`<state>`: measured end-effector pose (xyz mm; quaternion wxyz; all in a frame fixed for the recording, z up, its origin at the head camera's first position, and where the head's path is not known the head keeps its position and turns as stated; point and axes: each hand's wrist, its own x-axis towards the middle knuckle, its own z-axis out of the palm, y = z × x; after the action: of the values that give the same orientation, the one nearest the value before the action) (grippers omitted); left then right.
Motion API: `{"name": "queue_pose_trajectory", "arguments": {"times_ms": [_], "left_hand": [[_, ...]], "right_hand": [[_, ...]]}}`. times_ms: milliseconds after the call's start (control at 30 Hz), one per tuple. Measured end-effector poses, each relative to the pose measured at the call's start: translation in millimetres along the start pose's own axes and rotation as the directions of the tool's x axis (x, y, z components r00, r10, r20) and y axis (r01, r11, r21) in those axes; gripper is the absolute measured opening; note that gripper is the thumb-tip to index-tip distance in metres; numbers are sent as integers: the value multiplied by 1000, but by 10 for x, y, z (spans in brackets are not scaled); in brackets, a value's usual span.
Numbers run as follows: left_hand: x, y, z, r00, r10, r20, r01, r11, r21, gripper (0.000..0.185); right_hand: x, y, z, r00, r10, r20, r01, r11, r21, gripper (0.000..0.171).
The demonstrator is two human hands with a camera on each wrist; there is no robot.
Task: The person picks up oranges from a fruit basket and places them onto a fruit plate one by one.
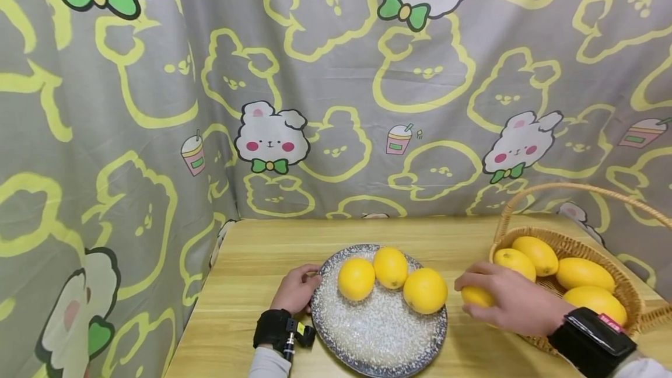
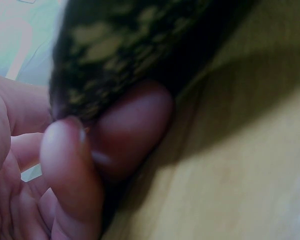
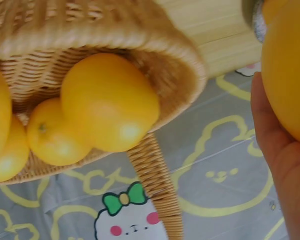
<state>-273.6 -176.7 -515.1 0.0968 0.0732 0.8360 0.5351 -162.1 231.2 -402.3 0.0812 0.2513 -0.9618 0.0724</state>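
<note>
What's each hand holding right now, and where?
The right hand grips a lemon around its middle. The left hand pinches the plate at its left rim.

Both wrists wore black camera straps, the left (image 1: 276,329) with a yellow tag, over pale grey sleeves (image 1: 269,364).

a grey curtain (image 1: 336,86) printed with yellow bunny outlines, white bunnies wearing green bows and small pink drink cups hangs as the backdrop behind and to the left, falling in soft folds. in front of it stands a light wooden table (image 1: 252,284) with a pale yellow grain running across, its back edge touching the cloth. the light is even and bright, with only soft shadows on the tabletop.
</note>
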Motion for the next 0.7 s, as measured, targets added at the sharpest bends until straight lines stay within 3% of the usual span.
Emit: {"name": "queue_pose_trajectory", "arguments": {"times_ms": [433,700], "left_hand": [[14,10,9,1000,13,1,-13,1000,15,37],[18,-15,-2,1000,0,1,0,1000,7,37]], "right_hand": [[23,-171,123,988,-103,-116,103,995,-5,27],[96,-286,240,966,-191,-176,195,981,5,28]]}}
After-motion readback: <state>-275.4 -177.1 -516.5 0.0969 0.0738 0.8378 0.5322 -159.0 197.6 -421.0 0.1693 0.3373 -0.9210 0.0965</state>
